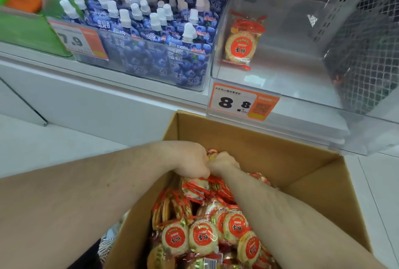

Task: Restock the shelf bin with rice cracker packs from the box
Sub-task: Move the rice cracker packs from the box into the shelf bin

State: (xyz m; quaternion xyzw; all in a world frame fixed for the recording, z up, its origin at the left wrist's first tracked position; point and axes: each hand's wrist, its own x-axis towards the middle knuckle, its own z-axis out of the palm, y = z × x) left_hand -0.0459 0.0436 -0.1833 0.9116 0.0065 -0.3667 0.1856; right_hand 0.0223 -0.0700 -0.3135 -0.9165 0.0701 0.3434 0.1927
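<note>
I am at the picking step; both my fists are down in the open cardboard box point(280, 156), knuckle to knuckle at its far end. My left hand point(190, 158) and my right hand point(222, 161) have their fingers curled tight, pinching the same bunch of rice cracker packs point(198, 186); more packs lie heaped toward six o'clock. The clear shelf bin point(280, 70) sits at one o'clock, above the 8.8 price tag point(241, 103), holding a single pack point(241, 44) near its left wall. Next, I judge, I must lift the bunch clear of the box rim and carry it over the bin's front lip.
</note>
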